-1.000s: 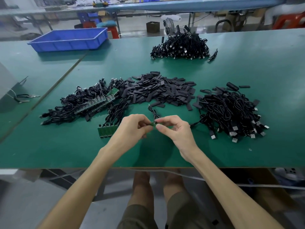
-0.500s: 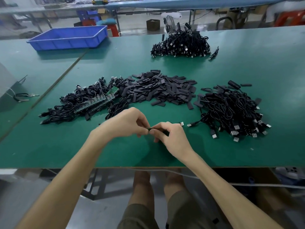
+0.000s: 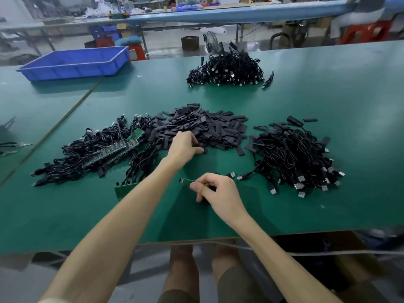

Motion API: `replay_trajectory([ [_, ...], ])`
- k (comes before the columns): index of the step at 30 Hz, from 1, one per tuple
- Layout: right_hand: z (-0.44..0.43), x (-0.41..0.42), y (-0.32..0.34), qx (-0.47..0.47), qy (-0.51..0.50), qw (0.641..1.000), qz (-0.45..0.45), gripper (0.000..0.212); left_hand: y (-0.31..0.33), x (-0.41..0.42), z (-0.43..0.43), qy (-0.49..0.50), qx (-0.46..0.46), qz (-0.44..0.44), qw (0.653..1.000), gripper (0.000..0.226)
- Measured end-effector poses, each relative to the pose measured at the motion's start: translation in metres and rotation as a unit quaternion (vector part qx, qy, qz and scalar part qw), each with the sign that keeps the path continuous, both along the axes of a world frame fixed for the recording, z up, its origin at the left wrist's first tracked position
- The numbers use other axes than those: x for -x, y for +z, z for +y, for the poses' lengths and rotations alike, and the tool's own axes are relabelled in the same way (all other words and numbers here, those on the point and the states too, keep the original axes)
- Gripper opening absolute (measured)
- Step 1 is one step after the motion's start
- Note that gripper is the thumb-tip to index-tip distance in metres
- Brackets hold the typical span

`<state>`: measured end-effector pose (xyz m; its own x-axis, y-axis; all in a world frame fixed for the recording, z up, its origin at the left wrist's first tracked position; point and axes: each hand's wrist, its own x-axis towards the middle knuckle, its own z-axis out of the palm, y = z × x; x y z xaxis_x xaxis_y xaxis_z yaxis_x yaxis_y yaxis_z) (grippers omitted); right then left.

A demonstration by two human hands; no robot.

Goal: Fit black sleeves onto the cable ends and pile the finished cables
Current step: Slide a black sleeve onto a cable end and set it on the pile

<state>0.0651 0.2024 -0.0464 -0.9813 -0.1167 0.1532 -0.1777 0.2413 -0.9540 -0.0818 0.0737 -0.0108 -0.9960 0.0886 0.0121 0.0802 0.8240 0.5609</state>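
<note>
Landmark: sleeve heap (image 3: 196, 127), flat black sleeves lying loose at the middle of the green table (image 3: 328, 95).

- Left hand (image 3: 185, 145): at the near edge of the heap, palm down, arm stretched out. The fingers are bent down into the sleeves and the thumb lies out along the table beside one loose sleeve. Can't tell whether a sleeve is gripped.
- Right hand (image 3: 215, 191): nearer than the heap, well short of it. Thumb and forefinger pinch the cable (image 3: 186, 181) by its end, and the other fingers are curled under. A bare green board tip with small contacts sticks out past the fingertips. It has no sleeve on it.
- USB plug (image 3: 232, 174): on the table just beyond the right hand's knuckles. Can't tell if it belongs to the same cable.
- Left cable pile (image 3: 98, 149): left of the heap, touching its edge. Black leads with strips of green boards among them.
- Green panel (image 3: 122, 190): near-left of the heap, partly under the left forearm.
- Right cable pile (image 3: 293, 154): just right of the heap. Metal USB plugs fan out on its near side.
- Far cable pile (image 3: 227, 68): well beyond the heap.
- Blue tray (image 3: 74, 62): beyond the heap to the far left.

Writing: markings on the boards are too small to read.
</note>
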Motion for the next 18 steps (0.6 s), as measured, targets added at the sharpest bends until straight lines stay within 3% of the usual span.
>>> replay_trajectory([
  [12,-0.001,-0.001,0.004,0.019,-0.007,1.000,-0.018,0.016,-0.015,-0.013,-0.017,-0.013,0.042,0.121,0.992,0.020],
  [18,0.002,0.000,0.002,0.050,-0.025,0.998,-0.011,0.020,-0.004,-0.037,-0.043,-0.083,-0.052,0.109,0.989,0.017],
])
